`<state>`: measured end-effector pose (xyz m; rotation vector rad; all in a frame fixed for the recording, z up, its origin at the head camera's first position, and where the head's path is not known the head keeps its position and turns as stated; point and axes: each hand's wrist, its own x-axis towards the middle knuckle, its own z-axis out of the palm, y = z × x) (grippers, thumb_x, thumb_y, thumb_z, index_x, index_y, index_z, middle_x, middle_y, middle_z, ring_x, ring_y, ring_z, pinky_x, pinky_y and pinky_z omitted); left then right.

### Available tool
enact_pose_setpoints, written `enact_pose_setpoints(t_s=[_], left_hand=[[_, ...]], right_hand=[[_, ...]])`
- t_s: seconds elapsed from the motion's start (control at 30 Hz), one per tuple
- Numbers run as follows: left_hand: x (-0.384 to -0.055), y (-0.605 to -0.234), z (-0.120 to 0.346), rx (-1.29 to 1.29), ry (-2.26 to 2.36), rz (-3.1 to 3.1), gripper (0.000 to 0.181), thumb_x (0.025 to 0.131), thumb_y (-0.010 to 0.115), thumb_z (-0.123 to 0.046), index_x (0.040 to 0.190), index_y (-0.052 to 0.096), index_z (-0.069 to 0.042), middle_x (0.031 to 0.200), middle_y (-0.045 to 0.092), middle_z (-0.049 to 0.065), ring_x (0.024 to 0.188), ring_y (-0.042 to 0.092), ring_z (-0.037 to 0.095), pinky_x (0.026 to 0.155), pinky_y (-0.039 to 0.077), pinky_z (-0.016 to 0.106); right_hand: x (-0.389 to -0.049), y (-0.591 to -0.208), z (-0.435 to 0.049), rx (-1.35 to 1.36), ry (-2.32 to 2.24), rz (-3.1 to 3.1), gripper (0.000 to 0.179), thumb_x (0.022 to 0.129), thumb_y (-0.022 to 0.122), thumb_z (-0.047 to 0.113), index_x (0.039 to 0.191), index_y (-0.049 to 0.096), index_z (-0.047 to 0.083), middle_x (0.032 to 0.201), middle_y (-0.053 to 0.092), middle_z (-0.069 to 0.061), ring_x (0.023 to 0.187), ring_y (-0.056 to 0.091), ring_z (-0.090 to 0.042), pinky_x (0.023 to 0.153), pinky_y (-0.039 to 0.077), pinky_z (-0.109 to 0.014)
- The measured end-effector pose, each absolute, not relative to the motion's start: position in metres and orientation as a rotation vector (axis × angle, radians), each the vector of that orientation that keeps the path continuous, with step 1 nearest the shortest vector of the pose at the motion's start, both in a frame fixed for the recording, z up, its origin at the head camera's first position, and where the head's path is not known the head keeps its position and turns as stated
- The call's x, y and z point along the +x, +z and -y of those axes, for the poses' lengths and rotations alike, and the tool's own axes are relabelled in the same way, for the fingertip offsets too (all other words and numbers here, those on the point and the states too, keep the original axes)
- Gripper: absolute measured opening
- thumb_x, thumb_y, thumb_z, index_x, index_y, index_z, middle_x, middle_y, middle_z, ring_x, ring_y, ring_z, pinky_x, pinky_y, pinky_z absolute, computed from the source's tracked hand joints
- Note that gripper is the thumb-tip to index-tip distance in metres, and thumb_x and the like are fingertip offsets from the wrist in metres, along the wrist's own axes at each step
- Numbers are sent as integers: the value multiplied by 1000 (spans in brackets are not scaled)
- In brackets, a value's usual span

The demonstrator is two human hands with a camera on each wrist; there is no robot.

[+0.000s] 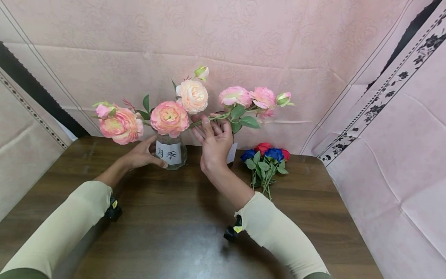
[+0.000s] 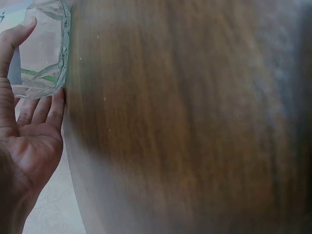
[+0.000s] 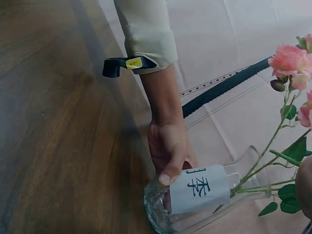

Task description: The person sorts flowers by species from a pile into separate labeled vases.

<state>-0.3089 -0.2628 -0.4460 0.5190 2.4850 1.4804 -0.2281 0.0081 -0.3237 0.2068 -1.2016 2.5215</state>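
Observation:
A clear glass vase [image 1: 175, 166] with a white paper label stands on the table, holding pink and peach artificial flowers [image 1: 169, 118]. My left hand [image 1: 141, 154] grips the vase low down from the left; its thumb lies along the glass in the left wrist view, the fingers [image 2: 41, 109] behind. To the right of the vase mouth, my right hand [image 1: 216, 149] pinches the green stem of a pink flower spray [image 1: 237, 97] between thumb and fingers. The spray leans right, with blooms, a bud and leaves beyond the hand. The stem's lower end points toward the vase mouth.
Red and blue artificial roses [image 1: 268, 162] lie on the wooden table [image 1: 167, 228] to the right. Partly hidden behind my right hand is an object with a white label [image 1: 231, 153]. Pink patterned cloth [image 1: 278, 46] hangs at the back and sides.

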Motion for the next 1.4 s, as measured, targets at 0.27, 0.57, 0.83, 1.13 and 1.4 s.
enact_pose_setpoints(t_s=[0.27, 0.57, 0.83, 1.13, 1.4], left_hand=[[-309, -447, 263, 510, 1478, -2493, 115, 85, 99, -12, 176, 30, -24, 156, 61, 17, 143, 61, 40, 115, 51, 47], [-308, -448, 263, 567, 1514, -2489, 112, 84, 100, -7, 174, 35, -23, 146, 70, 16, 129, 69, 24, 105, 57, 28], [-308, -449, 266, 514, 1475, -2507, 110, 85, 99, -13, 173, 34, -18, 145, 67, 17, 127, 66, 25, 102, 58, 30], [-309, -448, 264, 501, 1467, -2510, 106, 85, 98, -14, 171, 36, -19, 148, 67, 17, 131, 65, 29, 103, 56, 29], [-309, -449, 262, 506, 1489, -2500, 108, 85, 98, -12, 173, 35, -19, 142, 70, 19, 122, 69, 23, 99, 59, 29]], right_hand=[[-234, -325, 7, 210, 2523, 1207, 20, 109, 70, 0, 127, 66, 8, 111, 79, -5, 99, 84, -20, 98, 68, -52], [-244, -325, 17, 196, 2495, 1207, 15, 109, 71, 0, 121, 67, 8, 104, 76, -2, 96, 82, -17, 98, 68, -53], [-246, -335, 26, 126, 2388, 1409, 10, 107, 71, -4, 117, 69, -1, 105, 78, -8, 97, 77, -14, 100, 69, -50], [-247, -350, 29, 145, 2069, 1825, 24, 112, 71, 17, 129, 80, 1, 128, 83, -19, 123, 80, -26, 104, 64, -33], [-247, -359, 35, 223, 1876, 2029, 25, 112, 72, 24, 128, 83, 9, 132, 83, -11, 124, 81, -27, 103, 65, -33]])
